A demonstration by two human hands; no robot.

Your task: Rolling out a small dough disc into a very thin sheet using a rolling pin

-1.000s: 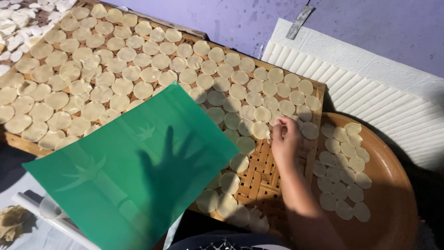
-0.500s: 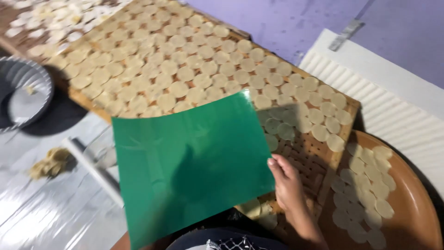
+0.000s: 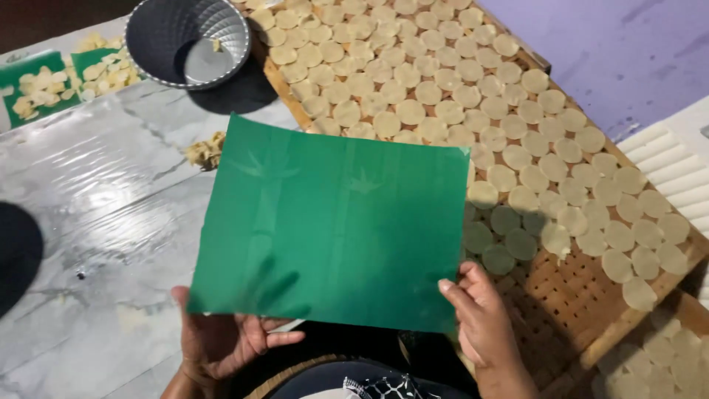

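A green flexible sheet (image 3: 332, 229) with a faint bamboo pattern is held up flat in front of me. My left hand (image 3: 221, 340) is under its near left corner, palm up, fingers spread against the underside. My right hand (image 3: 480, 325) pinches the sheet's near right corner between thumb and fingers. Behind the sheet lies a woven bamboo tray (image 3: 576, 295) covered with several pale round dough discs (image 3: 443, 96) in rows. The sheet hides part of the tray's left side.
A fluted metal bowl (image 3: 185, 41) stands at the back left on a plastic-covered marble surface (image 3: 96, 214). Dough scraps (image 3: 205, 150) lie near it, and more sit on a green sheet (image 3: 44, 92) at the far left. A white ribbed mat (image 3: 679, 170) lies right.
The view has swung left and the green sheet has moved left off the tray. My right hand went from the discs to the sheet's corner; my left hand now shows beneath it.
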